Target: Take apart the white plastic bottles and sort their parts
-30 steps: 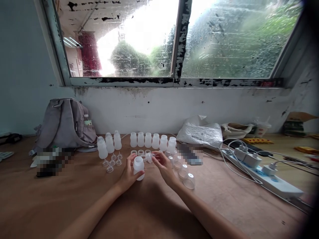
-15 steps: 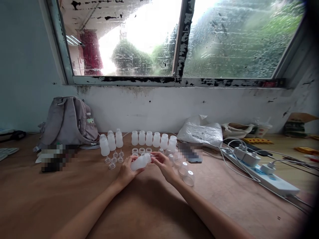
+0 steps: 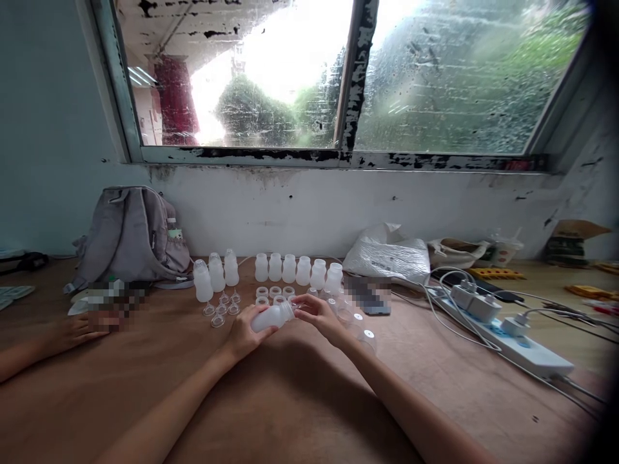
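Note:
A frosted white baby bottle [image 3: 269, 318] lies tilted in my left hand [image 3: 244, 332], whose fingers wrap its body, with its neck end pointing up and to the right. At that end, my right hand [image 3: 316, 314] pinches the small clear teat [image 3: 293, 305]; the fingers partly hide it. Just behind the bottle are several white collar rings [image 3: 275, 292] in rows. Clear teats [image 3: 218, 320] stand in a group left of my hands. Clear dome caps [image 3: 369, 338] run along the right, partly covered by my right forearm.
Three bottles with tops [image 3: 203, 281] stand at back left, and a row of open bottles [image 3: 289, 268] by the wall. Another person's hand [image 3: 80, 332] rests at far left near a backpack [image 3: 130, 235]. Rightward lie a phone [image 3: 377, 304], a silver bag [image 3: 391, 258] and a power strip [image 3: 527, 348] with cables.
Another person's hand and forearm have come in at the left. The bottle has tipped slightly flatter and shifted a little left in my left hand; my right fingers remain at its top.

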Demonstrator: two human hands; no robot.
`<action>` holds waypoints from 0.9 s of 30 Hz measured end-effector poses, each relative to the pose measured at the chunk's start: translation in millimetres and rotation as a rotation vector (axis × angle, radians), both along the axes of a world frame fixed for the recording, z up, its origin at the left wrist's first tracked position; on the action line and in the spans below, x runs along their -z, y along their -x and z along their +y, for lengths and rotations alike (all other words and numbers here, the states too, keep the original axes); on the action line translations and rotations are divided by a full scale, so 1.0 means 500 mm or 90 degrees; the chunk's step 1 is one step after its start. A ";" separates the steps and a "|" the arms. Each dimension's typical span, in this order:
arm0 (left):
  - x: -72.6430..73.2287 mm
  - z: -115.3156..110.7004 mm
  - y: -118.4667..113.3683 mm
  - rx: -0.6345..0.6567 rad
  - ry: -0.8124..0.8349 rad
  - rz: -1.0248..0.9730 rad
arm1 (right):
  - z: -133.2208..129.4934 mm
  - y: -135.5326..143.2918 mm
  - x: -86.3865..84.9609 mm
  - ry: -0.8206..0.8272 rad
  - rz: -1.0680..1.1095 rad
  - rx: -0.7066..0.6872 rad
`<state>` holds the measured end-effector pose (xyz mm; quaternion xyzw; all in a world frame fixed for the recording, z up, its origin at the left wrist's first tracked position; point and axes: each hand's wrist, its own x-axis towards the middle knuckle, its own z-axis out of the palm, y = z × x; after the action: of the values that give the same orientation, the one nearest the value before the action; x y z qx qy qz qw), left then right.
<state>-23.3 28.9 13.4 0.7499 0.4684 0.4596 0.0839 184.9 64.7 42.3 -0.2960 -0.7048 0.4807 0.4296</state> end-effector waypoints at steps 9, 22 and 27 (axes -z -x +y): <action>0.002 0.000 0.001 0.004 0.014 -0.001 | 0.001 -0.002 -0.007 0.035 0.004 -0.027; 0.009 -0.007 -0.003 0.009 -0.118 0.130 | 0.009 0.001 0.024 0.053 -0.231 0.083; 0.008 -0.005 -0.004 -0.015 -0.109 0.140 | 0.001 -0.006 0.010 0.036 -0.223 0.098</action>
<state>-21.4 26.3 9.2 0.7946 0.4426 0.4139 -0.0371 187.9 65.1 37.3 -0.4404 -0.7304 0.4068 0.3273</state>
